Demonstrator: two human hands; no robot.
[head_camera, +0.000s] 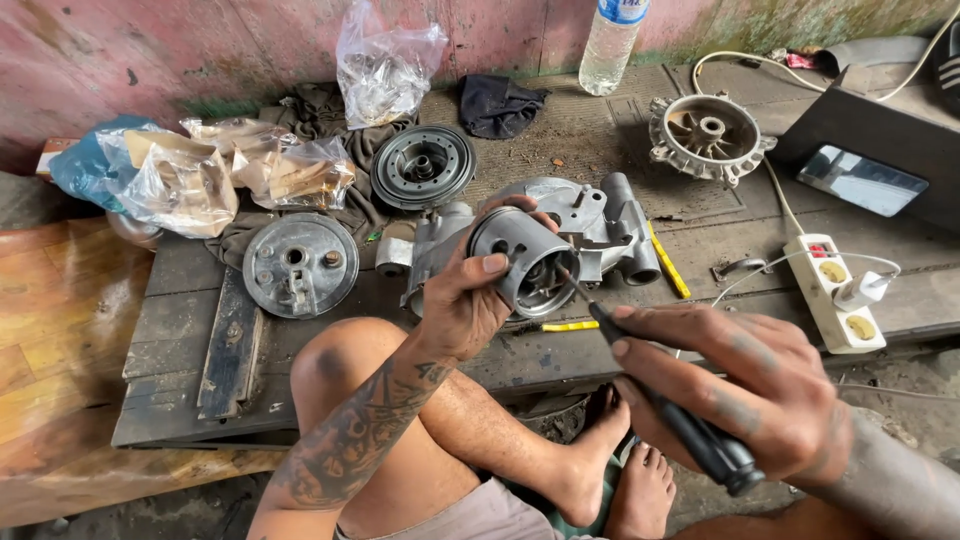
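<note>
The grey metal cylinder housing (525, 255) is up off the bench in the left hand (462, 300), fingers wrapped round its outer wall with the open end facing the right hand (745, 385), which is clenched on a black-handled screwdriver (660, 395) with the tip poking into the bore. It looks like solid cast metal, so stiff and fairly heavy and probably a bit greasy; the plain round outside seems the safe place to hold, not the thin rim. Right behind it lies the bigger engine casing (600, 225) on the dirty wooden bench (180, 330), with a round cover plate (300, 265) to the left, a finned wheel (710, 135) and a power strip (835, 290) to the right.
</note>
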